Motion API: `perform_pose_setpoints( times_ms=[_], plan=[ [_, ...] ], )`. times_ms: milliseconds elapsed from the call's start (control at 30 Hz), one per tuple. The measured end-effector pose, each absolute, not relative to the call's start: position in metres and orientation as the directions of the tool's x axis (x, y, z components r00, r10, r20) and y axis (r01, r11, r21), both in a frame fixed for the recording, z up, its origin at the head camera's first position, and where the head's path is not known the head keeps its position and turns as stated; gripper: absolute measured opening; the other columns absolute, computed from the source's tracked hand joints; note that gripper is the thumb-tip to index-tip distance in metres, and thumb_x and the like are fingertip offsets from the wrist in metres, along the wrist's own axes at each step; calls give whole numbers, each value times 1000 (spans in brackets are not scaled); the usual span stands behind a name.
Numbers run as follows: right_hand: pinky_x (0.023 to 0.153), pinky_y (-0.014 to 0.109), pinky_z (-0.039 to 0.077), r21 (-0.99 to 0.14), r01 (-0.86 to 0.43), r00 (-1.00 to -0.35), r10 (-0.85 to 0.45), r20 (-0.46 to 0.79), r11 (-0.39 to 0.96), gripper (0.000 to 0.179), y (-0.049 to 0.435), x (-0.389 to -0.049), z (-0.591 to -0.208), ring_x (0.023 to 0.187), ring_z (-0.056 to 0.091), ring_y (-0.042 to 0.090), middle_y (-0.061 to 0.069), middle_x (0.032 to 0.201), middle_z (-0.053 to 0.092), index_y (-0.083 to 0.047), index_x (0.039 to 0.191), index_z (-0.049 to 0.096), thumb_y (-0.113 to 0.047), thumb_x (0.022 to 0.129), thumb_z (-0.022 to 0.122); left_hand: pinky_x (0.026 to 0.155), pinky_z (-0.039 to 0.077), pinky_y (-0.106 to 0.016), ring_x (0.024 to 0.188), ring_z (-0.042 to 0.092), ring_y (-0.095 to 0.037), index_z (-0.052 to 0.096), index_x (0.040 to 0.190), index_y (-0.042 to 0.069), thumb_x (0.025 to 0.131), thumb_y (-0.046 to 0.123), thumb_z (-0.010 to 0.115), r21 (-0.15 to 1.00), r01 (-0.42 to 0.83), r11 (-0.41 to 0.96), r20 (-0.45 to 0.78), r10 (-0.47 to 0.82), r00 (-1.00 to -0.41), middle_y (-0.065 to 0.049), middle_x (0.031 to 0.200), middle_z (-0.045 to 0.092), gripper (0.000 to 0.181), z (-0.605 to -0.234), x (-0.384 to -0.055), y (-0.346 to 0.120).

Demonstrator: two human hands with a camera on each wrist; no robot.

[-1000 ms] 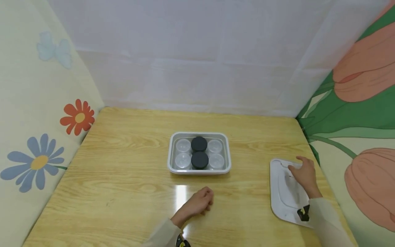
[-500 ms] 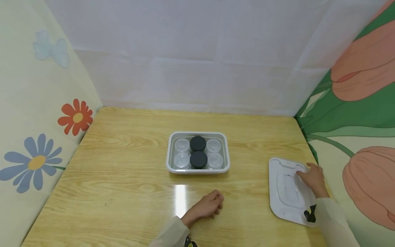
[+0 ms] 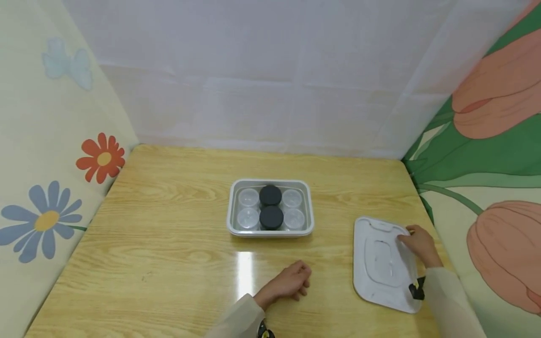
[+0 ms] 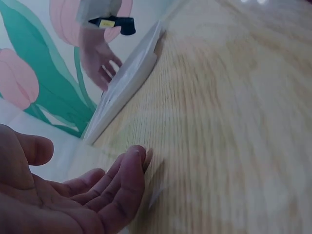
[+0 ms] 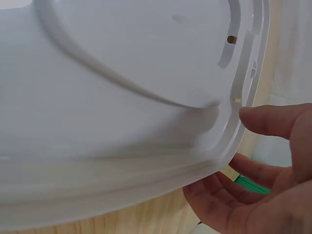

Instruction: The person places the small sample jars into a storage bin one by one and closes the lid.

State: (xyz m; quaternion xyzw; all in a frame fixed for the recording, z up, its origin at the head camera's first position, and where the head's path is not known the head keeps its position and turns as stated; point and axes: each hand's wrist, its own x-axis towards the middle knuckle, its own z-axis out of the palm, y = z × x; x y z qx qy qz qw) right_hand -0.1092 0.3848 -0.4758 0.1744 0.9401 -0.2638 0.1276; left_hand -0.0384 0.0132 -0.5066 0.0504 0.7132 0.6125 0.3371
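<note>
My right hand [image 3: 421,245] grips the far right corner of a white plastic lid [image 3: 380,263], which has a raised rim and moulded grooves. In the right wrist view the thumb [image 5: 273,120] lies at the lid's rim and the other fingers [image 5: 209,204] curl beneath its edge. The left hand [image 3: 291,281] holds nothing, its fingers loosely curled just over the wooden table [image 3: 169,281]. From the left wrist view, the lid [image 4: 122,90] appears beyond the left fingertips, tilted, with the right hand behind it.
Back from the left hand, a white rectangular tray [image 3: 270,234] holds several round containers: two black-topped ones [image 3: 271,218] in the middle column, clear ones [image 3: 248,218] on either side. A white cloth [image 3: 270,94] rises behind the table; flowered panels [image 3: 498,234] flank it.
The right hand first shifted right over the lid to its corner, then moved left with the lid. The left hand has drifted right. The tray stays in place.
</note>
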Motion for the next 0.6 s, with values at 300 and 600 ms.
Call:
perform_pose_setpoints(
  times_ms=[300, 600],
  plan=[
    [88, 57, 46, -464, 429, -886, 261, -384, 775, 61, 379, -111, -474, 109, 47, 52, 44, 126, 40, 20, 129, 33, -22, 89, 54, 67, 59, -45, 91, 66, -33, 49, 120, -3, 99, 21, 42, 820, -568, 78, -515, 533, -671, -17, 97, 62, 32, -512, -34, 63],
    [86, 55, 48, -465, 422, -886, 246, -392, 779, 59, 376, -111, -472, 108, 48, 51, 43, 125, 40, 19, 127, 35, -22, 89, 54, 87, 49, -64, 106, 59, -39, 40, 121, 0, 97, 22, 44, 676, -733, -76, -538, 628, -562, -21, 102, 56, 32, -511, -19, 101]
  ],
)
